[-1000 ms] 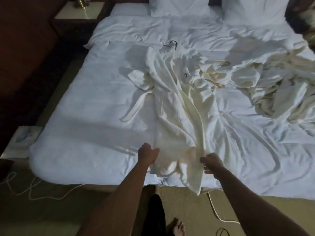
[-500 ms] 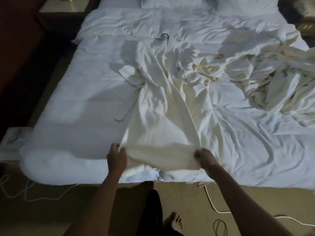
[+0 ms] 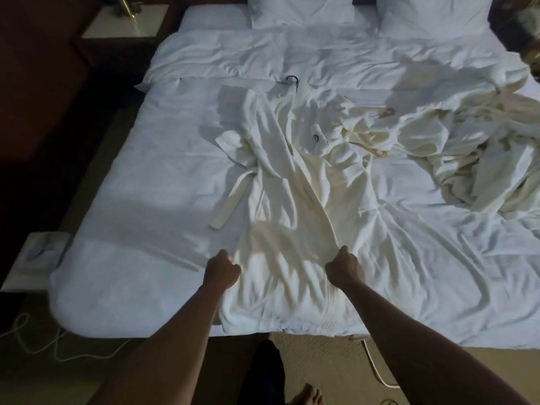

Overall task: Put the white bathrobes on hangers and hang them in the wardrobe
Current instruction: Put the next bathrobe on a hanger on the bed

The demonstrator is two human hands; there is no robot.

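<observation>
- Since half a second ago, both hands have drawn closer together and the robe's lower part, then lifted in a taut sheet between them, now lies down on the bed, its hem reaching the foot edge at bottom centre.
- Robe: cream-white, thick, towelling-like cloth, laid lengthwise up the middle of the frame, rumpled into long folds, front panels overlapping in a diagonal line.
- Its flat belt trails to the left as a narrow strip with a squared end; a folded cuff lies above it.
- Left hand, lower centre-left: fingers curled into a fist, gripping the robe's left edge.
- Right hand, lower centre-right: fingers likewise curled tight, bunching the cloth where the front panel's edge runs down.
- A dark hanger hook pokes out at the robe's top, upper centre; a second small dark hook shows just right of the collar.
- More robes lie in a crumpled heap on the right side, same cream cloth, with pale wooden hangers partly buried beside them.
- Bed sheet: smooth white cotton on the left, creased toward the right; a folded-back duvet crosses the upper part, two plump pillows at top.
- A pale-topped nightstand sits at upper left, a white cord loops on the carpet at lower left, and a bare foot shows at bottom centre.
</observation>
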